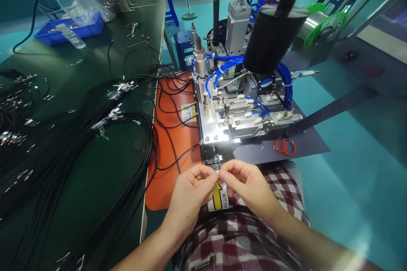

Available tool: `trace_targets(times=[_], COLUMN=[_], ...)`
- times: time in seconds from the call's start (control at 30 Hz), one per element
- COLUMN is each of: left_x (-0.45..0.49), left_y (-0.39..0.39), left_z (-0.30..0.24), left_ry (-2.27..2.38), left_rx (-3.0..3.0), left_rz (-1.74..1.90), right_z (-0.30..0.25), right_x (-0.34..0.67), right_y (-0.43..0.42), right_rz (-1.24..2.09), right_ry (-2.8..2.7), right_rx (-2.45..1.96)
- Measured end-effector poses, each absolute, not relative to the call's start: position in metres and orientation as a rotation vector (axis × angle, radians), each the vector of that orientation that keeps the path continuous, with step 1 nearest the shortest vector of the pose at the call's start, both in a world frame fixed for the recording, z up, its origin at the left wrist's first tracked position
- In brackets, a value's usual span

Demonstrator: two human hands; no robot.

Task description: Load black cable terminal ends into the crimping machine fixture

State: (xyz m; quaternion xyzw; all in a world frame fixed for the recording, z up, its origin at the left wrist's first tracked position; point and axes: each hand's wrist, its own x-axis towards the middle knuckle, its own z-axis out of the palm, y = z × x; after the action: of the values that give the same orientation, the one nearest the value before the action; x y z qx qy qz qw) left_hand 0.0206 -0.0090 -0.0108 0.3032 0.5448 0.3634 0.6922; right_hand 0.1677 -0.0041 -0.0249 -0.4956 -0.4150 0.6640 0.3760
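My left hand and my right hand meet at the front of the machine, fingertips nearly touching. Both are closed in a pinch around a tiny metallic piece, too small and too covered to name. Just below the fingertips is a label with a yellow arrow. Directly ahead lies the machine's narrow dark track. Black cables run over the orange base plate to the left of my hands, some reaching the machine's side.
Bundles of black cable cover the green table at left. A blue tray sits farther back. The machine has blue air hoses and a black cylinder overhead. Red-handled scissors lie right of it.
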Motion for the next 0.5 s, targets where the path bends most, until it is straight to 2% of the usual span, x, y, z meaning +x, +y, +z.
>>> trace_targets(times=[0.1, 0.23, 0.4, 0.5], left_x=[0.021, 0.024, 0.024, 0.021], left_y=[-0.01, -0.012, -0.009, -0.004], left_z=[-0.013, -0.014, -0.019, -0.022], left_ry=[1.214, 1.208, 1.273, 1.263], left_rx=[0.691, 0.763, 1.318, 1.516], left_rz=[0.81, 0.833, 0.944, 0.883], right_z=[-0.027, -0.03, -0.038, -0.041], right_x=[0.169, 0.172, 0.178, 0.181], right_y=[-0.005, -0.005, 0.003, 0.01], right_rz=[1.684, 1.492, 1.545, 1.566], right_ry=[-1.131, -1.377, -1.396, -1.398], right_rx=[-1.272, -1.268, -1.218, -1.218])
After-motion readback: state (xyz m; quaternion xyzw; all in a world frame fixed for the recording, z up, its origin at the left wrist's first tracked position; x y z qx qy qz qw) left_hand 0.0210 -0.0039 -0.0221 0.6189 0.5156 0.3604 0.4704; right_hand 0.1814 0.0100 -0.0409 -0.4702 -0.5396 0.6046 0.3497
